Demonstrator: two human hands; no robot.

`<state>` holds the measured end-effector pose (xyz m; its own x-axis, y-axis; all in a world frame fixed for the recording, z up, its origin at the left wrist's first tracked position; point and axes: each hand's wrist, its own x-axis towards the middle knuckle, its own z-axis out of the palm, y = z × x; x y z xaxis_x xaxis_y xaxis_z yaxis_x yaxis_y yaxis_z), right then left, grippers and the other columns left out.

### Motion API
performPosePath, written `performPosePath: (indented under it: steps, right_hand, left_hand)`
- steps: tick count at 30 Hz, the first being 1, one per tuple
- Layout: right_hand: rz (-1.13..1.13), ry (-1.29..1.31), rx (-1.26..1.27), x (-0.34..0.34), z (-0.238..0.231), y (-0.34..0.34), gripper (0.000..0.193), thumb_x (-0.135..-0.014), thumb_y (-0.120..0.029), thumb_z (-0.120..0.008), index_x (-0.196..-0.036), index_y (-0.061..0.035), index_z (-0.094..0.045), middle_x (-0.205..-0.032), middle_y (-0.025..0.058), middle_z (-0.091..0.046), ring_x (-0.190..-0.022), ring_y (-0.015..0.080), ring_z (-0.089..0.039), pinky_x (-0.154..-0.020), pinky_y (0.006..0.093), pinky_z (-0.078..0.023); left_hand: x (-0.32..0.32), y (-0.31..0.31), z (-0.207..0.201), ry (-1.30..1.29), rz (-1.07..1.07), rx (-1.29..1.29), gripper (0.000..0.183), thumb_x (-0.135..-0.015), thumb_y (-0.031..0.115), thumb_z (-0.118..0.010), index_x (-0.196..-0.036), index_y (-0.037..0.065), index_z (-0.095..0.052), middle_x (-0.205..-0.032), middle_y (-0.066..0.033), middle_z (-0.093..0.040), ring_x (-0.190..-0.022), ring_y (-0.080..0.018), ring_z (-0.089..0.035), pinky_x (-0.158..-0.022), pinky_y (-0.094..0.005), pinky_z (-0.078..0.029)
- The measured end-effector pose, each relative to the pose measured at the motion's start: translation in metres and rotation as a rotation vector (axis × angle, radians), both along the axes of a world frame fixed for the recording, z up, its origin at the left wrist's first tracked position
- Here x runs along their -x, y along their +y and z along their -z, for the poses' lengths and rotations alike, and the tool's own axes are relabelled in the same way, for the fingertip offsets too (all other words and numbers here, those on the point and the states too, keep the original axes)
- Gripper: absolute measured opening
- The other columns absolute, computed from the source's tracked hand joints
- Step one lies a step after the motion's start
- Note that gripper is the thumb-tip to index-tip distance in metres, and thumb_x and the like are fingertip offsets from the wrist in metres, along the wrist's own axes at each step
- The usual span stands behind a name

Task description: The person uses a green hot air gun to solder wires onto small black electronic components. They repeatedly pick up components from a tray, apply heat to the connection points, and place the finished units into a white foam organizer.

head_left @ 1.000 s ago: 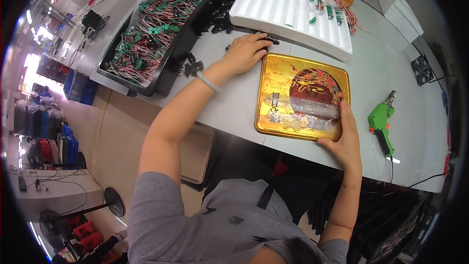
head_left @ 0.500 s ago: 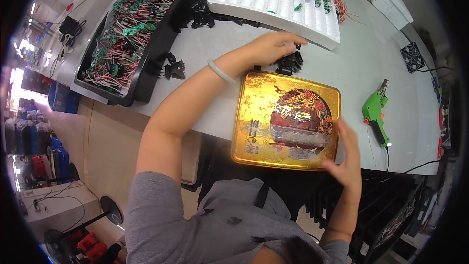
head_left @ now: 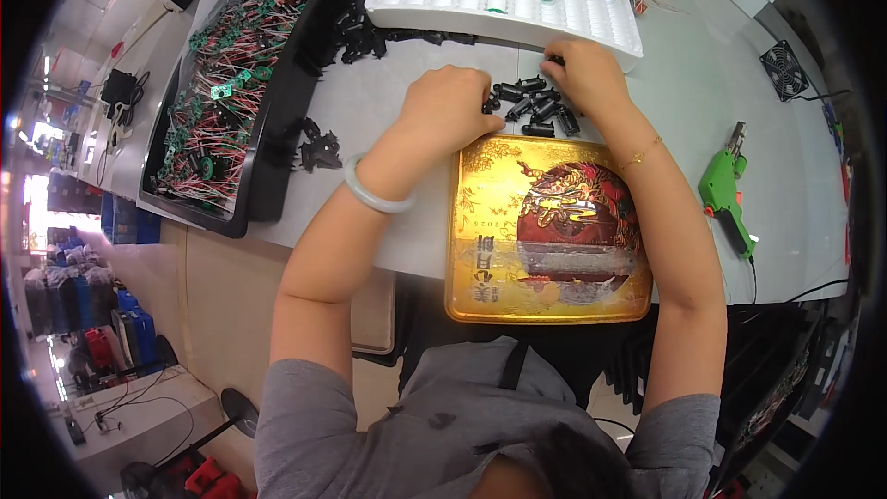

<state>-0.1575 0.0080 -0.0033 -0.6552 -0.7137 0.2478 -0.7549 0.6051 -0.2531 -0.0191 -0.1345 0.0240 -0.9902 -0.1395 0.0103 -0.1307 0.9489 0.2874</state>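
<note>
A loose cluster of small black plastic parts [head_left: 543,109] lies on the table between my two hands. My left hand [head_left: 450,106] is curled at the cluster's left side, thumb and fingers closed around a black part at its edge. Beyond the cluster, to the right, my right hand [head_left: 589,81] is bent down with its fingertips closed on a small black part, mostly hidden. Nearest me lies a gold tin lid or box [head_left: 485,263] with a dark red round picture and clear tape, just below the cluster.
At left stands a black bin [head_left: 268,143] full of green circuit boards and red-white wires. More black parts [head_left: 319,150] lie beside it. A white foam tray [head_left: 443,14] is at the back. At right are a green glue gun [head_left: 721,187] and a black fan [head_left: 783,71].
My right hand has left the tin's right edge and reached up to the black parts. My left hand has drawn back to the left, and the parts now lie spread out.
</note>
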Motion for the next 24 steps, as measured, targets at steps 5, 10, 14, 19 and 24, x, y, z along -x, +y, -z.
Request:
performPosePath:
  steps: [5, 10, 14, 19, 24]
  right_hand:
    - [-0.037, 0.022, 0.186, -0.002, -0.002, 0.025, 0.025, -0.07, -0.007, -0.06, -0.094, -0.008, -0.059, -0.082, 0.0131, -0.062, -0.078, 0.0284, -0.059, -0.071, 0.0362, -0.046]
    - [-0.158, -0.33, 0.334, -0.062, -0.033, 0.069, 0.027, -0.07, -0.003, -0.061, -0.096, -0.0047, -0.056, -0.082, 0.0097, -0.062, -0.075, 0.0223, -0.06, -0.07, 0.0306, -0.047]
    - [-0.211, -0.326, 0.196, -0.105, -0.022, 0.097, 0.023, -0.069, -0.004, -0.062, -0.092, -0.0035, -0.058, -0.083, 0.0107, -0.06, -0.077, 0.0239, -0.058, -0.069, 0.03, -0.046]
    - [-0.117, -0.276, 0.247, -0.117, -0.018, 0.106, 0.02, -0.068, -0.003, -0.063, -0.088, -0.0029, -0.061, -0.082, 0.0105, -0.06, -0.077, 0.0247, -0.057, -0.068, 0.0295, -0.045]
    - [-0.181, -0.341, 0.328, -0.141, -0.025, 0.11, 0.021, -0.066, -0.004, -0.064, -0.088, -0.0051, -0.062, -0.08, 0.0094, -0.06, -0.074, 0.024, -0.057, -0.066, 0.0309, -0.045]
  left_hand:
    - [0.002, -0.006, -0.004, 0.021, 0.098, -0.105, 0.029, -0.069, 0.015, -0.062, -0.095, 0.003, -0.056, -0.081, -0.0104, -0.061, -0.07, -0.0202, -0.059, -0.064, -0.0296, -0.046]
    - [-0.048, 0.019, -0.006, -0.017, 0.333, -1.169, 0.019, -0.076, -0.001, -0.054, -0.095, 0.001, -0.055, -0.086, -0.0013, -0.06, -0.08, -0.0076, -0.055, -0.068, -0.0231, -0.045]
    - [-0.077, 0.03, 0.012, 0.181, 0.309, -0.47, 0.021, -0.064, 0.007, -0.066, -0.084, 0.005, -0.059, -0.075, -0.0064, -0.058, -0.077, -0.0225, -0.054, -0.072, -0.0322, -0.041]
    - [-0.09, 0.026, 0.018, 0.25, 0.226, -0.352, 0.02, -0.062, 0.01, -0.068, -0.078, 0.007, -0.057, -0.074, -0.0054, -0.055, -0.075, -0.0245, -0.05, -0.073, -0.0345, -0.037]
    - [-0.113, 0.038, 0.011, 0.216, 0.202, -0.415, 0.02, -0.062, 0.01, -0.069, -0.077, 0.005, -0.058, -0.078, -0.0065, -0.055, -0.074, -0.0226, -0.051, -0.071, -0.0306, -0.04]
